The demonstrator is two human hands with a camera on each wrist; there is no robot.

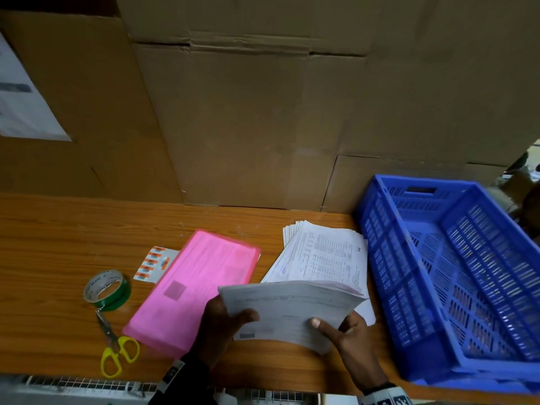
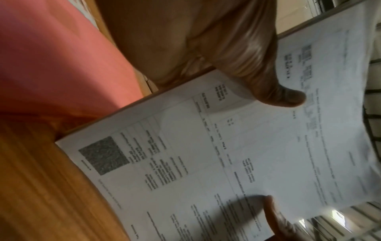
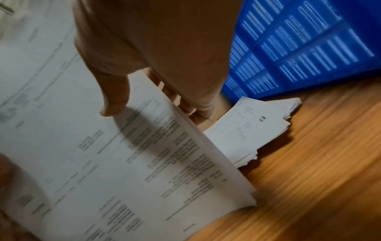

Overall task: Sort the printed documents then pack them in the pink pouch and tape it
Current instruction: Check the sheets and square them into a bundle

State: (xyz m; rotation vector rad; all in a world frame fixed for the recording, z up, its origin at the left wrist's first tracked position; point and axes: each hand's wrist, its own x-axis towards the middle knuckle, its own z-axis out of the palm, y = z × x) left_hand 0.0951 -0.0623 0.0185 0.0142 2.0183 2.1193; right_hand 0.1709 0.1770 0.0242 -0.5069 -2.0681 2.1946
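Lying flat on a brown wooden desk [image 1: 58, 238]: pink pouch [image 1: 198, 287], green tape roll [image 1: 107, 290], yellow scissors [image 1: 118, 350], sticker sheet [image 1: 153, 263], paper pile [image 1: 324, 252]. Sitting beside the pile: blue crate [image 1: 455, 276].

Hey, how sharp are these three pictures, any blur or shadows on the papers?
Head view: dim, wide-angle bending, held stack slightly soft. Left wrist view: print blurred, left hand thumb casting shadow. Right wrist view: motion-blurred text, right hand thumb shadow across the page.

Left hand [image 1: 222, 325] and right hand [image 1: 347, 331] clasped
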